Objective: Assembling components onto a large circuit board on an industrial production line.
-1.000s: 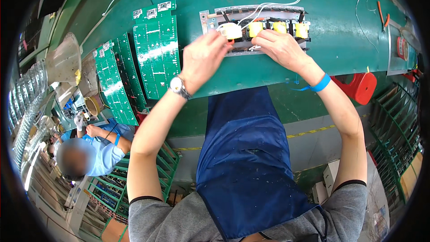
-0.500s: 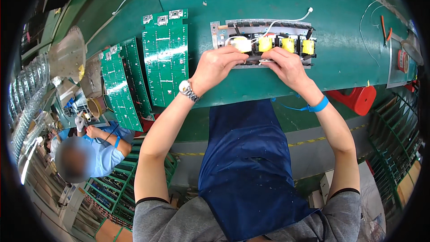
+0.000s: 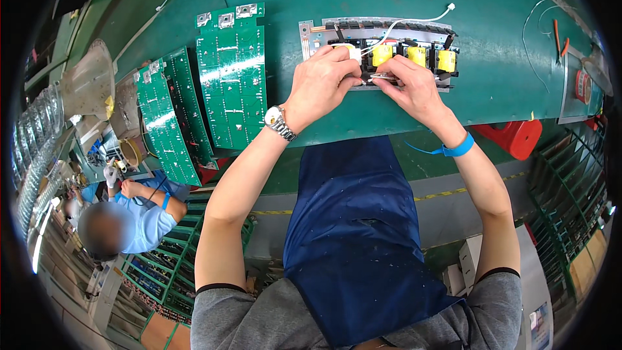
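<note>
A populated circuit board [image 3: 306, 34] lies on the green bench mat, carrying a row of yellow-wrapped transformers [image 3: 416, 56] and black parts. Over its near edge, my left hand [image 3: 322, 82] is closed, thumb and fingertips together; what they hold is hidden. Close beside it, my right hand [image 3: 413, 89] pinches a small whitish piece [image 3: 382, 76], too small to name. The fingertips of both hands nearly meet. A white cable [image 3: 405, 21] arches from the board's left part to a loose white plug beyond the far edge. My left hand covers the board's near left part.
Several green circuit boards [image 3: 231, 84] stand to the left. At the far right are orange-handled pliers [image 3: 561, 39] and a tape roll [image 3: 582, 86]. A red stool [image 3: 518, 139] stands below the bench edge. A co-worker in blue [image 3: 152, 220] works at the left.
My left hand has shifted right along the board, and its fingertips are now closer to my right hand's. The view has shifted slightly; the white cable keeps its arch.
</note>
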`<state>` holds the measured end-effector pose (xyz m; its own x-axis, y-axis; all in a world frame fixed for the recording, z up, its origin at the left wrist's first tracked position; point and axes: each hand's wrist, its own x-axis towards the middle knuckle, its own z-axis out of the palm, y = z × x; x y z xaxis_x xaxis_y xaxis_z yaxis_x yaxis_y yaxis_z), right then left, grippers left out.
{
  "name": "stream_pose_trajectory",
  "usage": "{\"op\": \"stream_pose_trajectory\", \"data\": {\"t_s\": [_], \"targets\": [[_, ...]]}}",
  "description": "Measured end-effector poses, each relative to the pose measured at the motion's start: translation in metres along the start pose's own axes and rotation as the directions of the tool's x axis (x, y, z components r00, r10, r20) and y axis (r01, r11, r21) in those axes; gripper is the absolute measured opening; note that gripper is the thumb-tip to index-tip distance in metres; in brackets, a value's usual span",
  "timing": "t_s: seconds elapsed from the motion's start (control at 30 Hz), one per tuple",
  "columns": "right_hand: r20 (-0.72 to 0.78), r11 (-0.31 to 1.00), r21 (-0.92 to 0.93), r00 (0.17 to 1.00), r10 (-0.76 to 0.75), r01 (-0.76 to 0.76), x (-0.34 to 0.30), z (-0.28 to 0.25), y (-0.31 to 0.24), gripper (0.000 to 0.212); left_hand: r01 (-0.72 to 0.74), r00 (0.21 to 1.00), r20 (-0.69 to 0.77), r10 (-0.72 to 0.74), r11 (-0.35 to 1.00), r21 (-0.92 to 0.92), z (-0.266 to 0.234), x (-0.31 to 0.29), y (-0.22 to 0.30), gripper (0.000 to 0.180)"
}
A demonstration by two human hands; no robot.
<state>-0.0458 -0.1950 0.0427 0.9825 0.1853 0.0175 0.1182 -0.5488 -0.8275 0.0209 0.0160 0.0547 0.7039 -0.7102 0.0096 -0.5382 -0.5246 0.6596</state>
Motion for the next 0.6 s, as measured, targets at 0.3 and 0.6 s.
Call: {"op": "stream_pose_trajectory", "data": {"t_s": [0.3,0.6], "targets": [[-0.111,0.996,-0.081,0.993,0.034,-0.043,-0.001,0.015,-0.002,0.018,0.033,0.991,-0.128,-0.047,0.993,-0.109,0.018,-0.006,0.004,0.014],[-0.113,0.998,-0.068,0.994,-0.008,0.001,-0.008,0.018,-0.002,0.019,0.113,0.952,-0.275,-0.137,0.988,-0.101,0.036,-0.014,0.012,0.014]]}}
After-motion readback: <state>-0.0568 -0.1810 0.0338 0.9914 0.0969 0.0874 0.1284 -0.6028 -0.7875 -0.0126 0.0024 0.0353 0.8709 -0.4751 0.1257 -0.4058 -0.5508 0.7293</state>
